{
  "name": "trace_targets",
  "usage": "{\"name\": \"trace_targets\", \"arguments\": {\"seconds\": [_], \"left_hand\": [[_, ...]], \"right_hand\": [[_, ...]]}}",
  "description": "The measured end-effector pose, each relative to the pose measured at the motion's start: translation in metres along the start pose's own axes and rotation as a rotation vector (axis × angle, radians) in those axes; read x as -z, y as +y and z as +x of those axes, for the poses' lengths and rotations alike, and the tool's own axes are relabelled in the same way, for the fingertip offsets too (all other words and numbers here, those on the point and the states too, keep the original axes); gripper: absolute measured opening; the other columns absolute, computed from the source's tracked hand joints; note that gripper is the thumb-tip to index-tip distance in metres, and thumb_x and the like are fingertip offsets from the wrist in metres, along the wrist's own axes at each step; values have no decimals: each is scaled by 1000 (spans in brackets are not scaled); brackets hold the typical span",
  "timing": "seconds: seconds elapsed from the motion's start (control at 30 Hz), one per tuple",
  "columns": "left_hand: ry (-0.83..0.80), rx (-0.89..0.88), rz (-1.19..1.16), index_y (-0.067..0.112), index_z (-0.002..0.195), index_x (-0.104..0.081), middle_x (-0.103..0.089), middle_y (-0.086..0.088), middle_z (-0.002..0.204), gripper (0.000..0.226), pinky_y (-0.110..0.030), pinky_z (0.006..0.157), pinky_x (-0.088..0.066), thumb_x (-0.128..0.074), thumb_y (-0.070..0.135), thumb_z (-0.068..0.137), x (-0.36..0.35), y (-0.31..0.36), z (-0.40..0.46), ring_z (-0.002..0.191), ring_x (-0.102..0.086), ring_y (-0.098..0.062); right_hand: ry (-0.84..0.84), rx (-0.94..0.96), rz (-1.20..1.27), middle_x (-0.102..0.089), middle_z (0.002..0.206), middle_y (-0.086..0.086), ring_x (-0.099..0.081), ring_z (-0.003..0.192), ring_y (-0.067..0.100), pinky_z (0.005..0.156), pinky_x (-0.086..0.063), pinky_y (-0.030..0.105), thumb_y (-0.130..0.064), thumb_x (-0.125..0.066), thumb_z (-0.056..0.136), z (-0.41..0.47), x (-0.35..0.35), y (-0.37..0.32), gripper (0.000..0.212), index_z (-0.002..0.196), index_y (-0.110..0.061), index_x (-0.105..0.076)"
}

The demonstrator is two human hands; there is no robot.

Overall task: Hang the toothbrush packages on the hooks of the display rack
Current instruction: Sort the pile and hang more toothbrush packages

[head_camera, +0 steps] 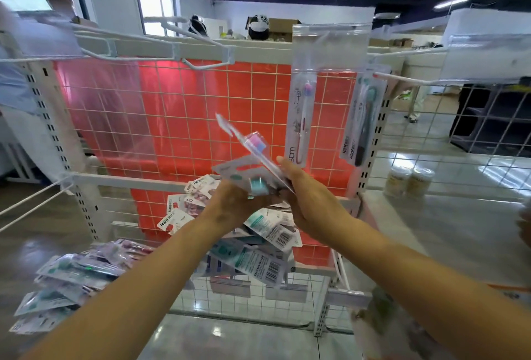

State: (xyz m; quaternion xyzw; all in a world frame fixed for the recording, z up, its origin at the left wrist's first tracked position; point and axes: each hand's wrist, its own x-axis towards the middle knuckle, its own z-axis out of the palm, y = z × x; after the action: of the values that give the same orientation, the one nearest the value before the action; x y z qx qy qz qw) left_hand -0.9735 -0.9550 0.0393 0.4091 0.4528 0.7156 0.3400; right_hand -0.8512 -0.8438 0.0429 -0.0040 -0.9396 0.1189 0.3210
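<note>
Light, flexible clear-plastic toothbrush package with pink-bristled brush (253,152), pinched by right hand (304,193); teal-brush carded package (244,178) gripped by left hand (232,204). Probably slippery; best held near hang-hole.

Two bare, sleeveless forearms (143,279)

Left hand (230,204) fingers are hidden behind the held packages (253,175), so its grip cannot be confirmed. The pile of packages (258,244) is partly covered by both forearms. Print on the hanging package (301,118) is too blurred to read. The hook (28,207) at lower left is cut off by the frame edge.
</note>
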Motion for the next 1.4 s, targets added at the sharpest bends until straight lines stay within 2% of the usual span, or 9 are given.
{"name": "trace_targets", "arguments": {"seconds": [0.03,0.17,0.33,0.47,0.63,0.8,0.97,1.27,1.4], "left_hand": [[85,-49,117,-1,87,-62,-69,-11,72,10,-29,60,-58,-66,0,78,-5,1,-2,77,-64,-27],[132,-165,558,32,80,-67,-70,13,74,30,-20,70,-55,-69,3,79,-20,-1,0,76,-67,-2],[171,-162,431,19,76,-69,-72,9,68,17,-18,62,-54,-67,3,81,-26,11,7,67,-69,-7],[146,-62,443,11,76,-69,-71,4,67,13,-21,58,-54,-65,0,82,-26,14,8,65,-69,-12],[130,18,420,12,77,-68,-70,3,68,12,-22,58,-55,-65,1,81,-23,14,11,64,-68,-11],[145,26,432,14,76,-67,-70,8,62,13,-21,56,-54,-66,1,81,-17,22,14,61,-68,-10],[187,36,463,13,76,-67,-70,7,66,12,-17,54,-52,-67,2,81,-10,24,17,61,-67,-7],[201,93,528,13,77,-67,-69,-4,79,13,-39,79,-52,-66,0,80,-1,23,18,78,-65,-25],[212,91,529,12,77,-67,-68,-6,78,14,-42,82,-51,-64,-2,80,0,28,18,79,-64,-29]], "right_hand": [[17,-32,15,-58,108,19,-50,78,19,65,-42,33,2,-52,90,0,-2,1,70,138,-29,-11],[121,-87,108,-52,125,20,-57,101,32,79,-50,43,-11,-46,91,-2,-6,2,64,143,-24,-11],[213,-101,-2,-51,111,20,-51,86,25,67,-51,44,-14,-41,85,-3,-2,9,60,140,-18,-16],[207,-258,-51,-40,123,16,-38,99,20,86,-41,39,-14,-39,80,-6,0,11,75,149,-8,-9],[144,-381,-68,-13,129,-2,-24,112,18,103,-32,44,-1,-51,80,-12,1,14,101,138,-21,29],[176,-385,-83,-12,130,-1,-28,117,20,106,-32,39,-16,-62,87,-18,-1,22,102,134,-25,28],[255,-457,53,-20,118,-1,-35,96,6,75,-35,2,-23,-68,84,-23,10,22,103,144,-23,16],[376,-507,48,-25,126,6,-38,101,11,82,-54,34,-26,-70,82,-37,18,31,98,146,-26,4],[413,-537,104,-25,127,8,-41,101,9,74,-49,13,-18,-69,83,-43,22,35,93,144,-30,0]]}}
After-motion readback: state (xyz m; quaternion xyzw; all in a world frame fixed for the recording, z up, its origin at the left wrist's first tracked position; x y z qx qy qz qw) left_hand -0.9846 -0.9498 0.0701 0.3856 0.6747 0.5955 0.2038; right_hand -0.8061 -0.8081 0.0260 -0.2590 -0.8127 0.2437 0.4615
